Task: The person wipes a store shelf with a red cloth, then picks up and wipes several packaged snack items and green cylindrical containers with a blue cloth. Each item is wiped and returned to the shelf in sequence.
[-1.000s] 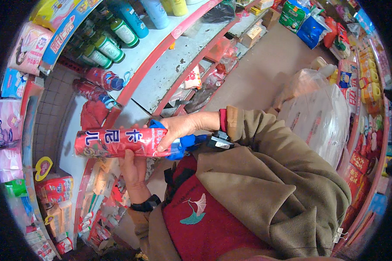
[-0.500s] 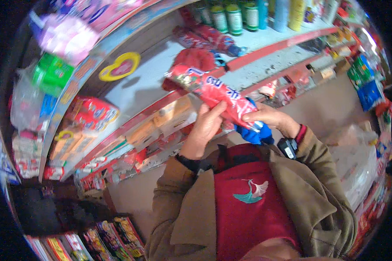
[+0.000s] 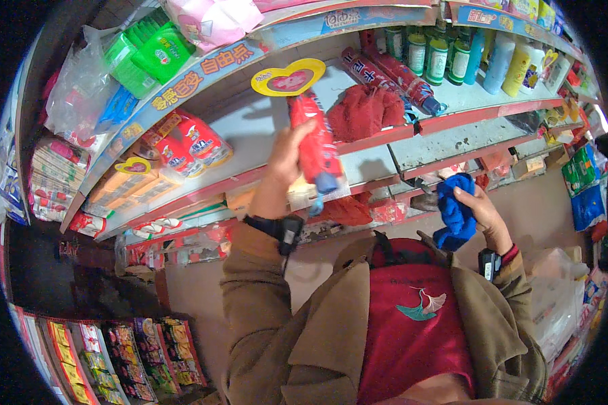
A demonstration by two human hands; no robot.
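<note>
My left hand (image 3: 290, 150) is wrapped round a long red package (image 3: 316, 142) with a blue end. It holds the package upright before the shelf, blue end down, its top near a yellow heart-shaped sign (image 3: 288, 77). Off to the right, my right hand (image 3: 480, 214) grips a crumpled blue cloth (image 3: 455, 212), which hangs from its fingers below the shelf edge. Two similar red packages (image 3: 402, 75) lie on the white shelf (image 3: 446, 145). Beside them rests a rumpled red cloth (image 3: 366, 111).
Green-labelled bottles (image 3: 438, 57) and a yellow bottle (image 3: 517, 69) stand at the shelf's back right. Red-wrapped rolls (image 3: 193, 143) sit on the left shelf, with green packs (image 3: 159, 55) above. Snack packets (image 3: 118, 361) fill a rack at lower left. A clear plastic bag (image 3: 557, 293) is at right.
My hands have moved apart. The left has carried the red package up and left, turning it upright; the right has let go of the package and moved right with the blue cloth.
</note>
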